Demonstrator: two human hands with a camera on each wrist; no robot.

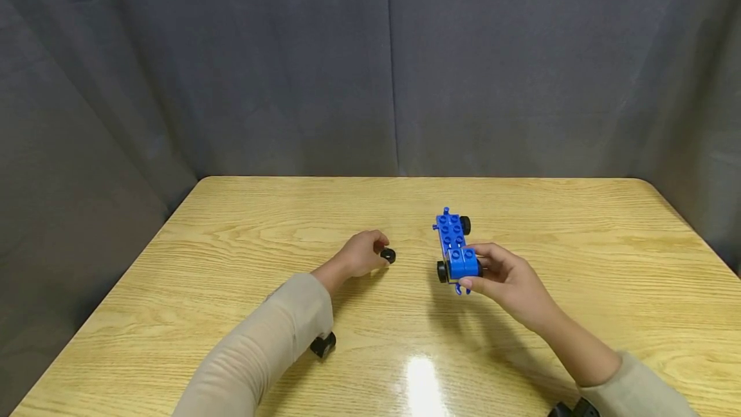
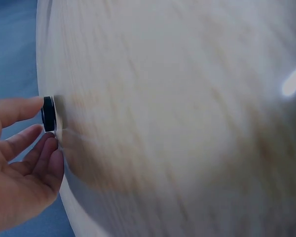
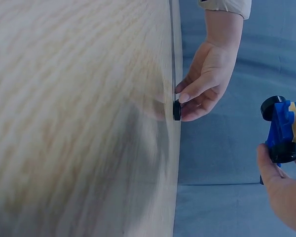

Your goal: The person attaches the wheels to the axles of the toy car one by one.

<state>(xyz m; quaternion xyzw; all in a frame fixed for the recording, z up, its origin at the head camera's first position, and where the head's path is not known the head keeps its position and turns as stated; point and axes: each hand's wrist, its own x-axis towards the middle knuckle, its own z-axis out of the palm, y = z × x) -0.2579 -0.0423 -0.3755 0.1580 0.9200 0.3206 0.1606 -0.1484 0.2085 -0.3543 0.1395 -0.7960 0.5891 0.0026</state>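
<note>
My left hand (image 1: 361,253) pinches a small black toy wheel (image 1: 389,255) at the table's surface. In the left wrist view, the thumb touches one edge of the wheel (image 2: 49,114) and a fingertip meets the opposite edge. To the right, my right hand (image 1: 509,278) holds a blue toy car (image 1: 453,234) above the table, gripping its raised block end between thumb and fingers. Black wheels sit on both sides of that end. At the far end a wheel (image 1: 466,224) is on the right, and a bare blue peg (image 1: 435,227) sticks out on the left.
The wooden table (image 1: 260,211) carries both hands' shadows. Grey curtains (image 1: 289,69) hang behind it and at its sides. A black object (image 1: 323,344) shows under the left sleeve, and another (image 1: 574,408) is by the right sleeve.
</note>
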